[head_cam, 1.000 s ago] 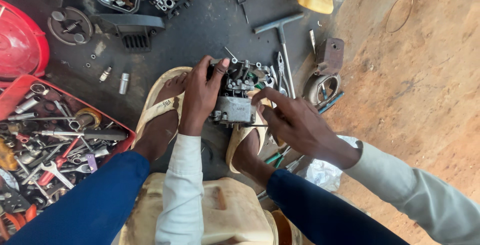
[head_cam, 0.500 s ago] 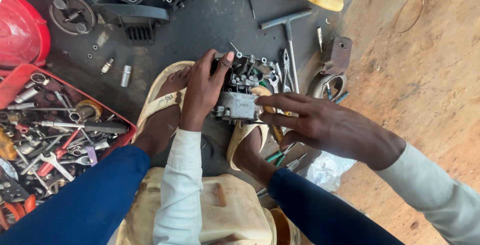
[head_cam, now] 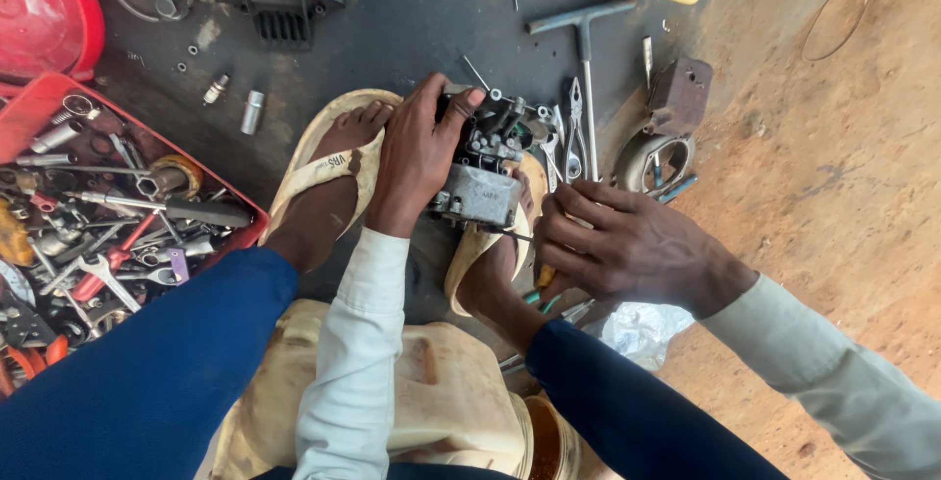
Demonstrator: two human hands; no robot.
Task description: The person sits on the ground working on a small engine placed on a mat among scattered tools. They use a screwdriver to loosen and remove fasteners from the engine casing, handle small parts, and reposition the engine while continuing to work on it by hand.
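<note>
A grey metal carburettor (head_cam: 482,174) rests on my right foot, between my two sandalled feet. My left hand (head_cam: 415,156) grips it from the left and top, fingers curled over the upper part. My right hand (head_cam: 619,243) is just to its right, closed on a screwdriver with a yellow handle (head_cam: 545,274); the thin shaft points left into the lower side of the carburettor.
A red tray (head_cam: 39,107) full of spanners and loose tools lies at the left. A T-handle wrench (head_cam: 584,39), pliers, a round metal part (head_cam: 651,158), sockets and small bolts lie on the dark oily floor. I sit on a tan plastic jerrycan (head_cam: 441,392).
My right hand has drawn back to the right and lower, and the screwdriver's tip now meets the carburettor's lower side. My left hand keeps its grip.
</note>
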